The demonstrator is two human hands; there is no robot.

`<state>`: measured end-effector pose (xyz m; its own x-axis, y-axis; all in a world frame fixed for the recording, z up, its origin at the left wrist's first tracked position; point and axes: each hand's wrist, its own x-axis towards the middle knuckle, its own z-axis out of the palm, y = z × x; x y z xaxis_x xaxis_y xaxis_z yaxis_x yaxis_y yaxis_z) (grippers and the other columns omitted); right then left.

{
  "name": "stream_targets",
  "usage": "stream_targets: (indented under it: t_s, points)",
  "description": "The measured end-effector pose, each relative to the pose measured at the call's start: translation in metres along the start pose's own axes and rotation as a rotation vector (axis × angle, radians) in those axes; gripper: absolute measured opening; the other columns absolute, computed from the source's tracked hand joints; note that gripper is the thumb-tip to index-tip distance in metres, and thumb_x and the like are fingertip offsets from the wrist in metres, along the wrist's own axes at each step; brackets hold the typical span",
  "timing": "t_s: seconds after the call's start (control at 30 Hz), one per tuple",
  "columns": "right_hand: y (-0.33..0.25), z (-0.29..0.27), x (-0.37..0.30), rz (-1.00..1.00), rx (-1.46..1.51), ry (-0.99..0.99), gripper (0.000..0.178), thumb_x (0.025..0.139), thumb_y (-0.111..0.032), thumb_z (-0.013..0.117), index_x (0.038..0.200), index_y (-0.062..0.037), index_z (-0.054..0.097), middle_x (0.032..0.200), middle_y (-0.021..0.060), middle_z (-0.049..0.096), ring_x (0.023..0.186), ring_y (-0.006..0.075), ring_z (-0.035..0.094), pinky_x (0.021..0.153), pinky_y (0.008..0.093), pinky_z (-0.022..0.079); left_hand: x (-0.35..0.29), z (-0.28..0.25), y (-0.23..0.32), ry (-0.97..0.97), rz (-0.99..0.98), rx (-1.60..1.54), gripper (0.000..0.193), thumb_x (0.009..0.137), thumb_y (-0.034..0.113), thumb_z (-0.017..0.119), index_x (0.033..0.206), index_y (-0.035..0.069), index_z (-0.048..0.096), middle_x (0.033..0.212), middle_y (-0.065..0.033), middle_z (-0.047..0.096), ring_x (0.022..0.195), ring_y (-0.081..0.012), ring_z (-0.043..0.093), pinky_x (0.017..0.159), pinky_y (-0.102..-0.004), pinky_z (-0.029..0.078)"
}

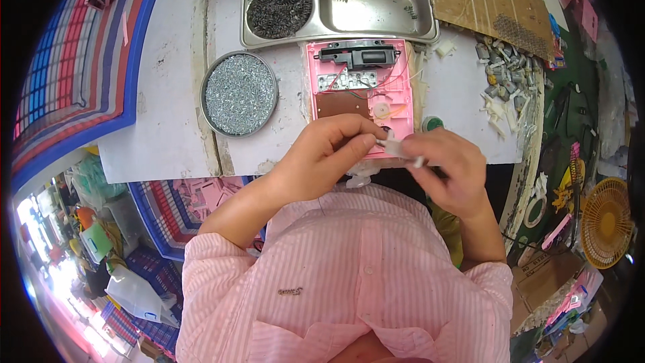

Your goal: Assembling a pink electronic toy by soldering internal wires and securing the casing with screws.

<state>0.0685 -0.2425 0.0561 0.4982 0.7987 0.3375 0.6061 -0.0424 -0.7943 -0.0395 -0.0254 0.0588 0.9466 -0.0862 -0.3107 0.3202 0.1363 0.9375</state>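
Note:
My right hand grips a small white plastic part above the near edge of a pink plastic casing. The thumb and forefinger of my left hand pinch together at that part's left end. Whatever small thing sits between them is too small to make out. Beneath and beyond my hands lies the open pink casing, holding a black plastic module, a metal plate, a brown board, a pale round gear and thin wires.
Left of the casing stands a round dish of small metal pieces. A steel tray with dark springs is behind. Small motors and white parts are heaped at right, near a cardboard sheet. Striped bins flank the table's left.

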Motion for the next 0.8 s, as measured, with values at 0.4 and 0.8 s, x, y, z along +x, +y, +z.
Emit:
stream_targets:
  t_s: [0.4,0.8]
  points:
    - [0.010,-0.026,-0.054,0.400,0.610,0.404,0.026,0.088,0.004,0.070,0.113,0.0093,0.065,0.101,0.0157,0.070,0.082,0.0191,0.071,0.073,0.0267,0.055,0.049,0.018,-0.013,0.126,0.365,1.245,0.014,0.085,0.017,0.070,0.093,0.006,0.066,0.081,-0.0088,0.064,0.071,-0.0286,0.066,0.062,-0.0399,0.053]
    - [0.003,-0.031,-0.055,0.346,0.238,0.279,0.028,0.083,-0.004,0.078,0.110,-0.0050,0.073,0.101,0.0055,0.074,0.075,0.0112,0.064,0.065,0.0250,0.050,0.059,0.044,-0.014,0.301,0.198,1.255,0.014,0.084,0.016,0.071,0.094,0.006,0.070,0.081,-0.0103,0.069,0.074,-0.0277,0.068,0.066,-0.0405,0.053]
